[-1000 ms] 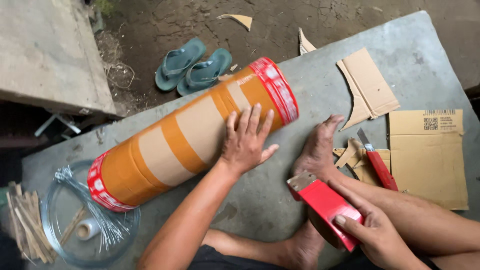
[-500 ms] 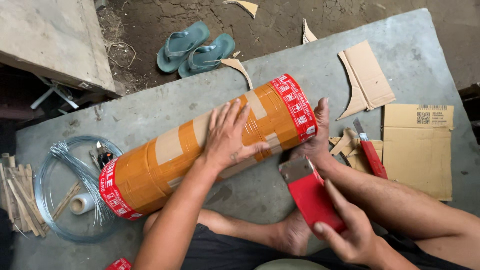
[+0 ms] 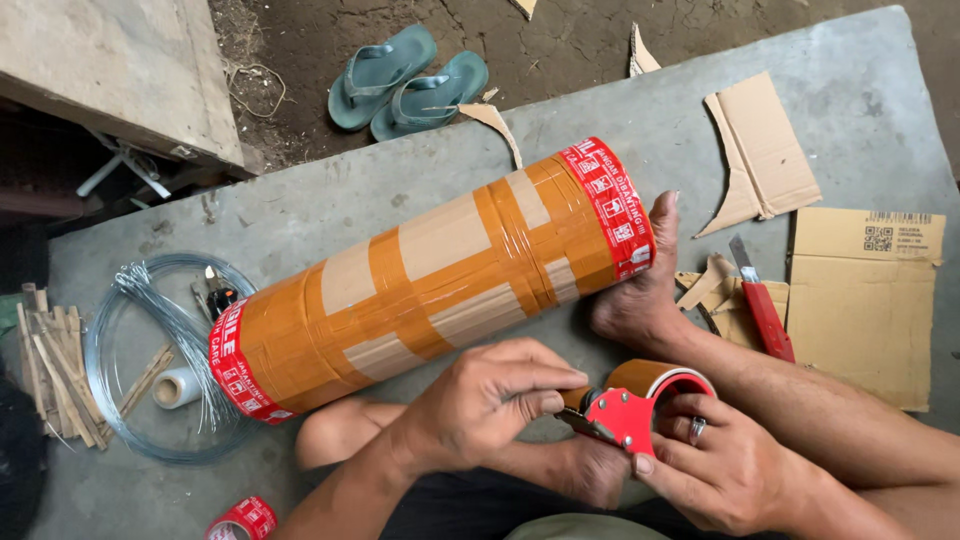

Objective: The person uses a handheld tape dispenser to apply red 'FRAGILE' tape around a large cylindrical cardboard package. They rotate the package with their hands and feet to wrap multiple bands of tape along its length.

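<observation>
A long cardboard tube (image 3: 435,280) wrapped in brown tape, red tape at both ends, lies diagonally across a grey concrete slab (image 3: 860,110), braced by a bare foot (image 3: 640,290). Below it, the right hand (image 3: 735,475) grips a red tape dispenser (image 3: 630,405) while the left hand (image 3: 490,400) pinches the tape end at its mouth. A red utility knife (image 3: 762,305) rests on cardboard scraps nearby.
</observation>
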